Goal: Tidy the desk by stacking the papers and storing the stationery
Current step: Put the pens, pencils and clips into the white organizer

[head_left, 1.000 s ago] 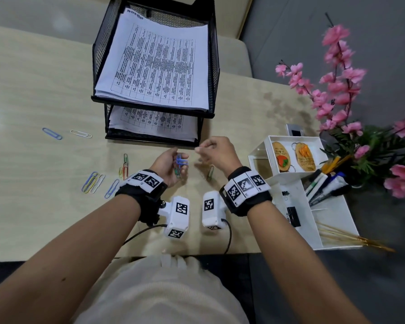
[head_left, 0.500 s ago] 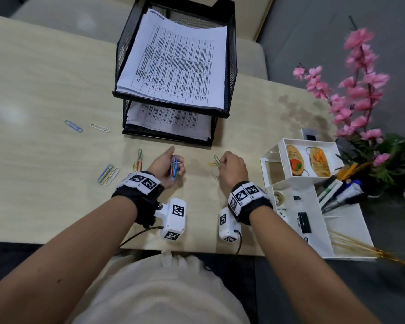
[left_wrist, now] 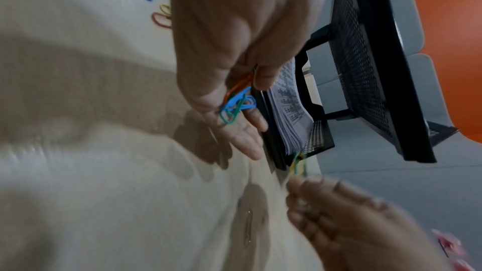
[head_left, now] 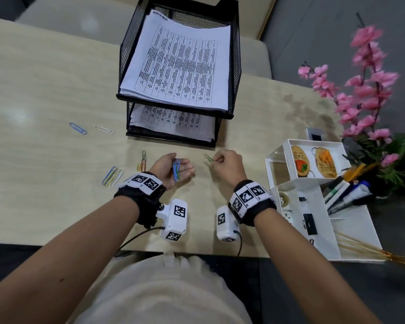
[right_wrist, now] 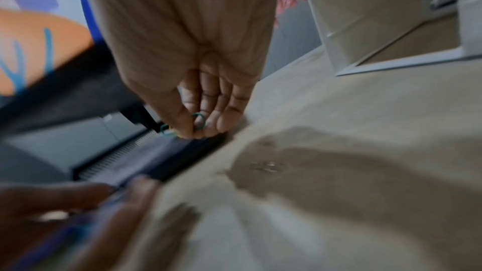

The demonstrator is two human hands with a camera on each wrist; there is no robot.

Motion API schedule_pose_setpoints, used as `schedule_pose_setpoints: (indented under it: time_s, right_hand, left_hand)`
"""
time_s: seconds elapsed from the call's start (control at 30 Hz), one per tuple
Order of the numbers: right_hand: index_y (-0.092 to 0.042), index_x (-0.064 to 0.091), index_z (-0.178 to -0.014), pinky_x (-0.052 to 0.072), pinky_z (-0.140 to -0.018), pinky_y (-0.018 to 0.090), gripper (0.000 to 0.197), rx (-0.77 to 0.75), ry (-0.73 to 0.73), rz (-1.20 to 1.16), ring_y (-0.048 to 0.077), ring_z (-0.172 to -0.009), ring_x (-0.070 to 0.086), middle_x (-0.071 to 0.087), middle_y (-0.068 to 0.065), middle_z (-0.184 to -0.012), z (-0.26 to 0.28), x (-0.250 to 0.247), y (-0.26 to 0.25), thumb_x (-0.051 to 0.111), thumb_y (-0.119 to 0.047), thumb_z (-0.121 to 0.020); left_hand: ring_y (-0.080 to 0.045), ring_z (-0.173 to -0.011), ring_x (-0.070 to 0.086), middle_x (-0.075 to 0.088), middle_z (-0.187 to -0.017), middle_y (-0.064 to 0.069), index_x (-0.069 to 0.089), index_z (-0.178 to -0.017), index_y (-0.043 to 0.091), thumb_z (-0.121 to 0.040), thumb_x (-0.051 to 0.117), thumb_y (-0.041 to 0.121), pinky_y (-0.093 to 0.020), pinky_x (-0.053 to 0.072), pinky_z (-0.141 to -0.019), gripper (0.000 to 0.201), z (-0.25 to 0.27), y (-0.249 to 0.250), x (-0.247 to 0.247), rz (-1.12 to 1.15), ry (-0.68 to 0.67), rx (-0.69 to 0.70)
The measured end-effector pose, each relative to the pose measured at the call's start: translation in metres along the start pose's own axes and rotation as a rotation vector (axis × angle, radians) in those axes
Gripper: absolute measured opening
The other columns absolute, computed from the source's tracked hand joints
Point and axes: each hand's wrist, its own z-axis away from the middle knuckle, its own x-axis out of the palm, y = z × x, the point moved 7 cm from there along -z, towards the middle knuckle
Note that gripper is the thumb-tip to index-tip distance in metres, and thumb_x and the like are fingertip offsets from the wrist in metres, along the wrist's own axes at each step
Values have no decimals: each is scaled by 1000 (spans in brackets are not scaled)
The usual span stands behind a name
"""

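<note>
My left hand (head_left: 177, 168) lies palm up just above the desk, its thumb pinning a bunch of blue, green and orange paper clips (head_left: 176, 171) against the fingers; the left wrist view shows this bunch (left_wrist: 236, 102) clearly. To its right, my right hand (head_left: 216, 160) pinches a green paper clip (head_left: 207, 157) between thumb and fingertips, with a yellow one beside it (left_wrist: 297, 167). The right wrist view shows the green clip (right_wrist: 199, 121) in that pinch. Printed papers (head_left: 178, 66) lie stacked in the black mesh tray (head_left: 237, 66), on both tiers.
Loose clips lie on the desk to the left: a blue one (head_left: 78, 128), a white one (head_left: 104, 130), a cluster (head_left: 112, 176) and a green-and-red group (head_left: 143, 159). A white organizer (head_left: 272, 174) with pens stands at right, beside pink flowers (head_left: 365, 85).
My right hand went down to the desk in front of the tray, took up the clips there and has lifted them. The left hand kept its bunch and opened its fingers slightly.
</note>
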Motion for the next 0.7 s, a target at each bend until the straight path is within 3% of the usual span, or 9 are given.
schedule_pose_setpoints:
  time_s: [0.07,0.17,0.23,0.33,0.37,0.43,0.5,0.6,0.7]
  right_hand:
    - [-2,68,-77,36,-49,2,5,-54,-42,-137,-5,-49,51,56,1,-63,8,1,-19,64,1,-75]
    - [-3,68,-77,36,-48,1,5,-113,-162,-191,-9,-45,49,52,-10,-57,16,5,-41,69,1,-73]
    - [-9,66,-74,36,-48,1,8,-96,-140,-217,-13,-44,48,52,-10,-57,15,1,-39,72,-4,-75]
    - [-4,68,-75,37,-47,-2,7,41,20,-220,-2,-55,53,59,1,-65,11,-15,-13,63,-2,-80]
    - [-2,68,-76,39,-50,-2,10,93,53,-178,9,-63,57,62,6,-70,11,-17,-1,59,-1,-80]
    - [-2,67,-81,50,-72,13,10,180,31,-52,25,-83,62,67,13,-84,11,-9,22,57,-4,-79]
    - [-3,63,-92,48,-88,32,13,217,-28,46,29,-98,58,64,15,-101,17,5,35,60,-10,-81]
    - [-3,60,-85,45,-88,36,7,170,-40,121,33,-100,56,58,18,-105,22,23,31,53,-4,-85]
    - [-6,56,-77,45,-85,35,15,125,-99,146,32,-94,55,55,15,-97,24,40,9,46,0,-87]
  left_hand:
    - [-18,-42,67,66,-48,-11,53,-76,4,-101,21,36,-20,53,-42,51,-4,-2,5,8,-13,-8]
    - [-15,-41,65,67,-54,-9,54,-81,5,-101,20,38,-19,53,-43,52,-9,-7,15,42,-59,-24]
    - [-12,-34,58,61,-48,-7,52,-75,6,-100,22,37,-14,48,-39,50,-10,-9,19,22,-71,-48]
    - [-7,-23,38,41,-32,3,36,-62,16,-100,24,31,-8,28,-30,42,-6,-9,19,-75,-67,-84]
    - [-6,-22,33,35,-31,5,32,-61,17,-99,25,31,-8,23,-28,41,-5,-9,18,-102,-75,-91]
    - [-6,-21,25,28,-30,7,28,-60,19,-100,24,32,-11,17,-26,42,-2,-5,11,-131,-88,-94]
    - [-5,-20,22,25,-29,8,27,-60,19,-101,24,34,-14,14,-23,44,2,0,1,-129,-84,-91]
    - [-5,-19,23,26,-29,8,29,-61,18,-102,22,37,-15,13,-23,46,10,13,-21,-89,-62,-66]
    - [-4,-20,26,32,-31,6,32,-63,16,-103,21,34,-13,16,-22,44,16,29,-50,-11,-29,-21]
